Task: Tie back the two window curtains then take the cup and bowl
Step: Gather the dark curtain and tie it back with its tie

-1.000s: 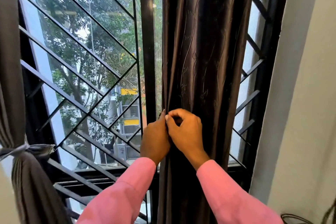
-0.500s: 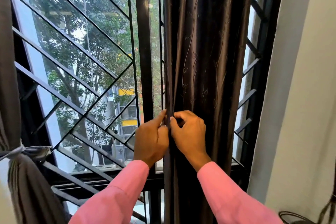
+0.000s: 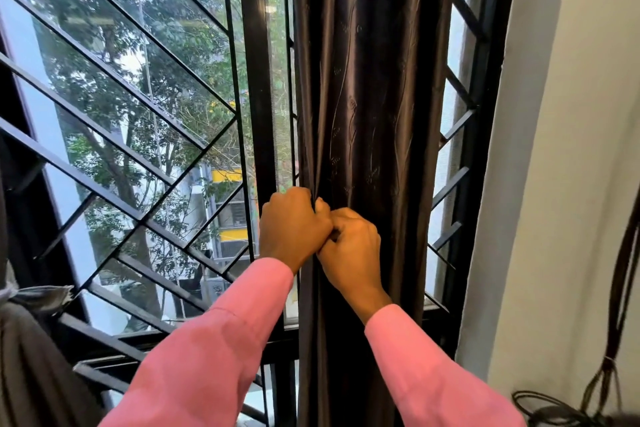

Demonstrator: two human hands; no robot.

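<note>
A black diagonal window grille (image 3: 114, 163) covers the glass, with leafy trees (image 3: 145, 87) and a yellow-striped building (image 3: 227, 204) outside. At the lower right, dark cables (image 3: 554, 409) lie against a cream wall (image 3: 571, 184).

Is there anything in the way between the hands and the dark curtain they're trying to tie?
No, nothing visible is in the way. The left hand and right hand are both closed right on the dark curtain, pressed together at its left edge. The window grille sits behind the curtain, not in front of it.

Two curtains (image 3: 367, 114) (image 3: 31, 357); two hands (image 3: 292, 224) (image 3: 353, 250); one window grille (image 3: 138, 156).
</note>
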